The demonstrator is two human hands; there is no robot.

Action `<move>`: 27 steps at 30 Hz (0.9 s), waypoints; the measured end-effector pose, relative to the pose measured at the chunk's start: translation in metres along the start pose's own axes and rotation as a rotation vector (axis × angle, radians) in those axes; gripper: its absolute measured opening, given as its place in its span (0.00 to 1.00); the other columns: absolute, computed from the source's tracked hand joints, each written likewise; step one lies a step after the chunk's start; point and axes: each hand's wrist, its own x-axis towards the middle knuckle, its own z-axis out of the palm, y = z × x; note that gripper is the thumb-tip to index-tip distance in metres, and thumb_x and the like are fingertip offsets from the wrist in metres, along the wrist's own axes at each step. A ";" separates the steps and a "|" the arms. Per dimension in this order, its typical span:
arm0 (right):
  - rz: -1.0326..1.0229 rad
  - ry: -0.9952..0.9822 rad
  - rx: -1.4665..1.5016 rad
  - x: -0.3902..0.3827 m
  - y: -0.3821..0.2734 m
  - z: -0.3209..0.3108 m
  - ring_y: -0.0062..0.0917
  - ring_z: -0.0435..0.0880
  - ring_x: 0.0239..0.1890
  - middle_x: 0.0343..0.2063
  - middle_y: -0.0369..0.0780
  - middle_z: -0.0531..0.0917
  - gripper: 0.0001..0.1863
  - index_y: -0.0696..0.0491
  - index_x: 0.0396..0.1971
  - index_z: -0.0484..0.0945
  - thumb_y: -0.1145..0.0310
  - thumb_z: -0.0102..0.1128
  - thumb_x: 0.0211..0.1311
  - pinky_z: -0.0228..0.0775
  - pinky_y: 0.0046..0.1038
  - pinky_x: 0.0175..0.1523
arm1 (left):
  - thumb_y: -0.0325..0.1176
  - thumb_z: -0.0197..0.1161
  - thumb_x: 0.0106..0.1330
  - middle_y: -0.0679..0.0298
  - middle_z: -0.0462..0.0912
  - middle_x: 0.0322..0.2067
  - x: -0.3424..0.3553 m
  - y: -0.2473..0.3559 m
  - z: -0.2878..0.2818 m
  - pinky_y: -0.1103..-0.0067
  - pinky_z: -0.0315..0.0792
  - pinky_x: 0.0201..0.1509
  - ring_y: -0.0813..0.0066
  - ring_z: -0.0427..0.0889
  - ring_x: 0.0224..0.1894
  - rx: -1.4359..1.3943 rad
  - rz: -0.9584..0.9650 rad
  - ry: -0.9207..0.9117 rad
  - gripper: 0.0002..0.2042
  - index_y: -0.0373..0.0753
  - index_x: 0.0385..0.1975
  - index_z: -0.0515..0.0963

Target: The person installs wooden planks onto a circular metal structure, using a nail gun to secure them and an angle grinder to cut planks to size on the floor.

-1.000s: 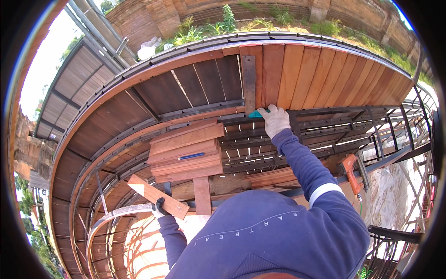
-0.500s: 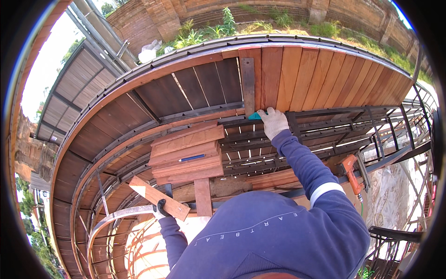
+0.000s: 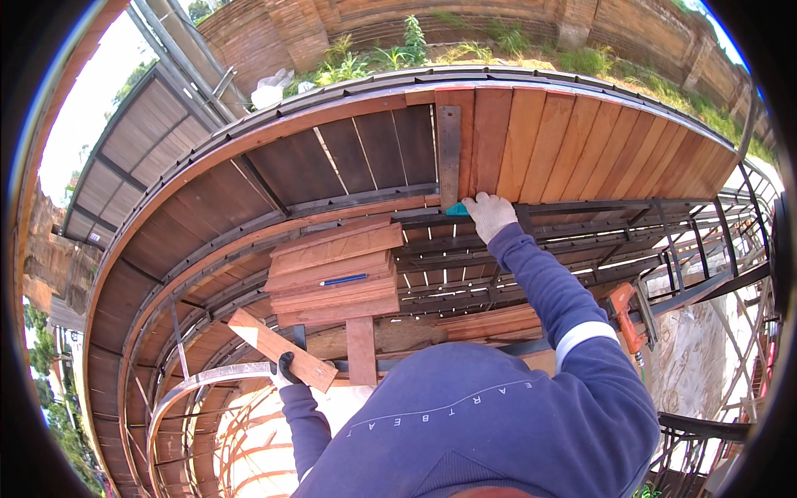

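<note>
My left hand (image 3: pixel 287 372), in a dark-fingered glove, grips a short reddish wooden board (image 3: pixel 290 353) by its side, low on the left. The board lies slanted, with a pale triangular patch toward its far end. Farther forward, my right hand (image 3: pixel 491 216), in a pale knit glove, closes on a small teal piece (image 3: pixel 457 210); its kind is partly hidden by the fingers. The piece sits at the lower end of a dark upright strip (image 3: pixel 448 153). To the right of the strip runs a row of fitted wooden planks (image 3: pixel 564 149).
A stack of cut boards (image 3: pixel 332 286) with a blue pencil (image 3: pixel 343 280) on top lies between my hands. An orange power tool (image 3: pixel 627 317) rests at the right on the dark metal framework (image 3: pixel 714 286). Beyond the curved structure stands a brick wall (image 3: pixel 498 37).
The view has shifted very slightly. Both hands keep their places, the left on the board and the right at the teal piece.
</note>
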 end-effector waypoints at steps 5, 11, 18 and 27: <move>-0.073 -0.052 -0.083 0.003 0.006 -0.002 0.32 0.86 0.39 0.36 0.39 0.81 0.20 0.42 0.56 0.78 0.69 0.56 0.63 0.80 0.34 0.42 | 0.25 0.68 0.46 0.57 0.78 0.36 0.005 -0.008 -0.007 0.70 0.76 0.46 0.62 0.79 0.35 -0.021 -0.022 -0.017 0.23 0.29 0.45 0.75; -0.105 -0.057 -0.106 0.005 0.007 -0.004 0.31 0.86 0.39 0.36 0.38 0.82 0.19 0.43 0.55 0.78 0.67 0.56 0.64 0.80 0.33 0.42 | 0.25 0.68 0.46 0.58 0.78 0.35 0.004 -0.008 -0.005 0.71 0.75 0.46 0.63 0.78 0.35 -0.064 -0.022 -0.017 0.23 0.29 0.45 0.75; -0.128 -0.067 -0.106 0.007 0.009 -0.005 0.32 0.87 0.39 0.36 0.39 0.82 0.18 0.45 0.54 0.78 0.67 0.57 0.63 0.80 0.32 0.43 | 0.26 0.68 0.46 0.58 0.78 0.35 0.004 -0.008 -0.006 0.72 0.75 0.47 0.64 0.78 0.35 -0.063 -0.032 -0.018 0.22 0.30 0.44 0.76; -0.138 -0.065 -0.151 0.007 0.008 -0.003 0.30 0.86 0.38 0.37 0.38 0.82 0.17 0.45 0.52 0.77 0.68 0.57 0.63 0.79 0.32 0.41 | 0.28 0.66 0.49 0.57 0.80 0.34 0.000 -0.004 -0.002 0.72 0.76 0.44 0.64 0.79 0.33 0.001 0.001 -0.032 0.19 0.30 0.43 0.77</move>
